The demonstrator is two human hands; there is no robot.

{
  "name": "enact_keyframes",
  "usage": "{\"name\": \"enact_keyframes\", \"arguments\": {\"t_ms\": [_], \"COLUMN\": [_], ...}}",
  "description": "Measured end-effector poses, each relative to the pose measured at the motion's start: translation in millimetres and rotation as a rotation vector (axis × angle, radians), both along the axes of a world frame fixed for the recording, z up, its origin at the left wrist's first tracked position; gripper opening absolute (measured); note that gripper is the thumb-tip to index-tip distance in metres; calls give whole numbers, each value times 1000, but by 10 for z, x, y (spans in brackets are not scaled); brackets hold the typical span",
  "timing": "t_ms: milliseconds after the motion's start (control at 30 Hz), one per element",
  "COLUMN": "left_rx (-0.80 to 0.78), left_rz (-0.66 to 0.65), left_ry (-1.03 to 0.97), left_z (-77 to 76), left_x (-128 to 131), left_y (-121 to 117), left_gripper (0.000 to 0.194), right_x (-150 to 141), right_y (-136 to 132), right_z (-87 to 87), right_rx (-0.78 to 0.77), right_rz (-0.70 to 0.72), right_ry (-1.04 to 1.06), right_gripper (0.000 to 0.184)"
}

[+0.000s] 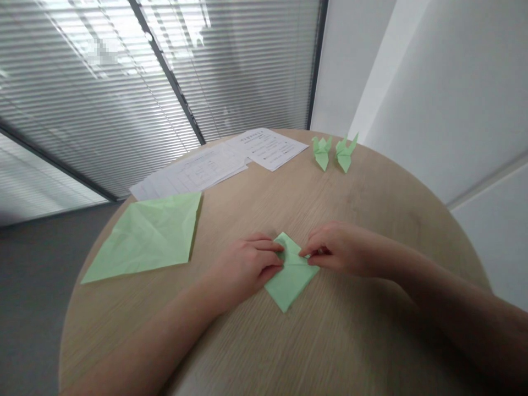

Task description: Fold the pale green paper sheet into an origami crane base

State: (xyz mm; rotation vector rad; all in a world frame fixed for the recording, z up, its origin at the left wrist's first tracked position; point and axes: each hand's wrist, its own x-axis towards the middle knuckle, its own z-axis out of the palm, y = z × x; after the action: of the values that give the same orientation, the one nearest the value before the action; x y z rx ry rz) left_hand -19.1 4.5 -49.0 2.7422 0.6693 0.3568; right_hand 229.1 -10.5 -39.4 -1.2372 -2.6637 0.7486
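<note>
While the folded paper [287, 286] lies lengthwise between them, my right hand [335, 247] pinches its right edge, my left hand [248, 265] overlapping its left, grip unclear.

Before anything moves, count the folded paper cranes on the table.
2. The left crane stands near the far edge of the table, right of the printed sheets; the right crane stands just beside it. No others show, and none seems hidden.

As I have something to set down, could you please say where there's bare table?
Free: tabletop between the right hand and two paper cranes, and between the forearms, nearer than the folded paper. Crowded: far left, by white sheets and a green sheet.
</note>
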Motion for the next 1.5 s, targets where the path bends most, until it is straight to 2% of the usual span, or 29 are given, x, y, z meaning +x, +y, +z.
{"name": "enact_keyframes", "arguments": {"t_ms": [100, 233, 433, 600, 667, 933, 1267, 1367, 1500], "left_rx": [17, -9, -69, -91, -87, -140, -177, -151, -30], "left_rz": [12, 3, 21, 76, 86, 84, 115, 122, 97], "left_ry": [-25, -51, -80, -76, -84, -126, -129, -114, -18], "left_z": [-19, -25, -34, -32, -39, -57, -18, -13, -3], "left_x": [-3, -3, -6, 3, 5, -41, -59, -58, -6], "left_y": [7, 14, 44, 16, -1, 26, 23, 12, -39], "left_gripper": [16, 14, 10, 26, 25, 10, 11, 12, 11], "right_x": [-14, -47, -60, -61, -61, -33, -29, -35, -40], "right_y": [8, 6, -25, -39, -30, -14, -14, -18, -24], "right_z": [-4, -17, -35, -34, -35, -31, -26, -20, -19], "right_rx": [-21, -17, -26, 52, 77, 147, 183, 177, 165], "right_rz": [8, -69, -133, -153, -157, -54, -43, -52, -64], "right_ry": [-14, -16, 19, -4, -11, -69, -102, -93, -73], "right_gripper": [15, 10, 14, 16, 17, 18, 20, 21, 22]}}
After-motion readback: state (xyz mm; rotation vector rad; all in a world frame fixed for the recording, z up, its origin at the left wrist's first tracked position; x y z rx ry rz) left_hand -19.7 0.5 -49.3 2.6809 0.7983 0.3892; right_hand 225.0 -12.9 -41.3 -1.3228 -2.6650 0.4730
